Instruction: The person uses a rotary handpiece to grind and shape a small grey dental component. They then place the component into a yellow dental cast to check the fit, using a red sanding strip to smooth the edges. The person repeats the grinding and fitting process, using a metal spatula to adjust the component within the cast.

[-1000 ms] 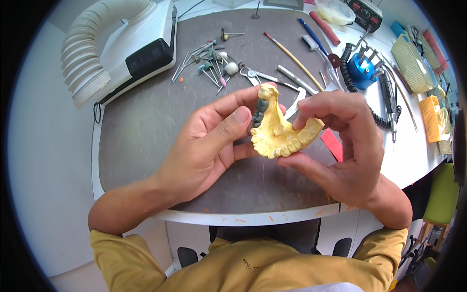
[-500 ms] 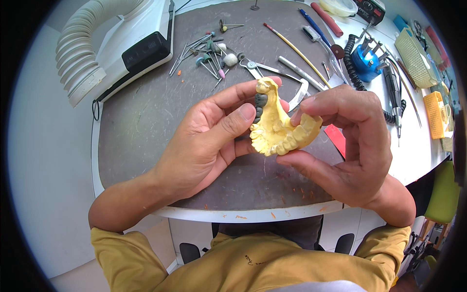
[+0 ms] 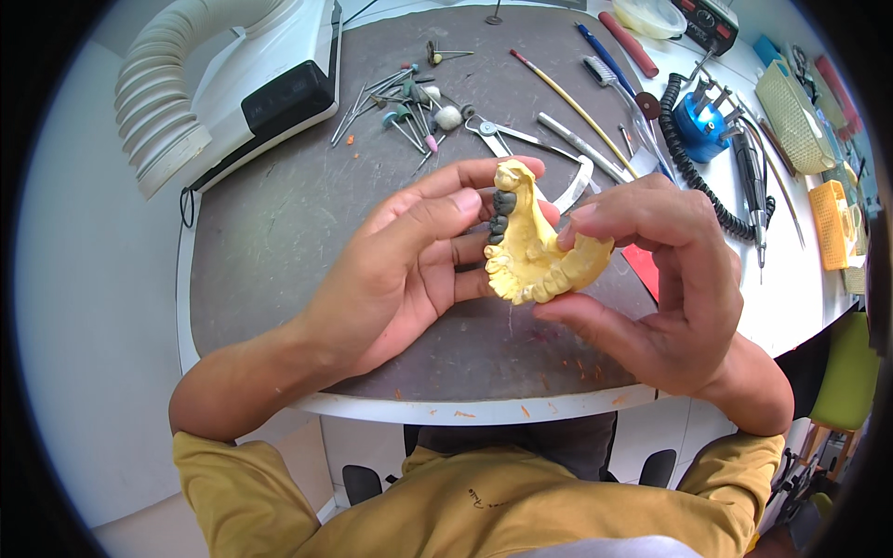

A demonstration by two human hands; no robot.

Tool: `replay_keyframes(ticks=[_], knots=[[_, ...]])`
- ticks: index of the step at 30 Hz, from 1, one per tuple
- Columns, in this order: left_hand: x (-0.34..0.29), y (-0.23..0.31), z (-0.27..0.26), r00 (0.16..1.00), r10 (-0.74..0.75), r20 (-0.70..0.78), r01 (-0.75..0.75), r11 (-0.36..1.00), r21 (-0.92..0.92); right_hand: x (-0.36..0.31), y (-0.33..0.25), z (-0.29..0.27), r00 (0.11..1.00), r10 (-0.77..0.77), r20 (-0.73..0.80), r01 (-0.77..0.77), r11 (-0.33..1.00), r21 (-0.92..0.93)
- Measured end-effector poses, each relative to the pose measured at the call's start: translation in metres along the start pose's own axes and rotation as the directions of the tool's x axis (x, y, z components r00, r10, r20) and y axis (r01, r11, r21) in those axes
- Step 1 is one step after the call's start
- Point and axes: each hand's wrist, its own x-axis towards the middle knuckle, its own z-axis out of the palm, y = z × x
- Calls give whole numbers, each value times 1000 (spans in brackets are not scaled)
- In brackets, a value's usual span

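Over the bench I hold a yellow plaster dental cast [image 3: 528, 244], its arch curving toward me. A row of dark grey teeth [image 3: 503, 212] sits along its left side; the other teeth are yellow like the cast. My right hand [image 3: 672, 270] pinches the right end of the arch between thumb and fingers. My left hand [image 3: 395, 256] supports the left side, its fingers reaching behind the cast. The left thumb is raised beside the dark teeth, apart from them. The cast hides some of the left fingertips.
Beyond the cast lie a metal caliper [image 3: 581, 181], several rotary burs [image 3: 409, 107], a thin brush [image 3: 567, 102] and a toothbrush [image 3: 605, 74]. At right are a blue bur stand [image 3: 699, 126], a handpiece [image 3: 752, 186] and yellow baskets [image 3: 828, 219]. A white suction hose [image 3: 153, 102] stands left.
My left thumb has lifted off the dark teeth and moved up and left. The cast has shifted slightly down in view, and the bench has shifted slightly with the head's movement.
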Motion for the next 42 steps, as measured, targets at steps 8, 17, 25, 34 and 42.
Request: replay_keyframes(ticks=[8,17,25,34,42], knots=[[0,-5,-1,998,39,-41,-36,996,82,-1,0,1,1000,13,8,-13,999,43],[-4,-2,-3,987,131,-92,-123,988,93,0,3,-8,976,218,21,-218,975,29],[-3,-3,1,970,220,-103,-205,968,142,7,10,-12,968,249,4,-249,968,-36],[-9,-9,0,960,271,-69,-231,907,352,10,-1,-18,960,274,52,-278,955,102],[-8,-12,-6,950,310,32,-287,828,483,11,-4,-11,848,513,133,-529,813,243]])
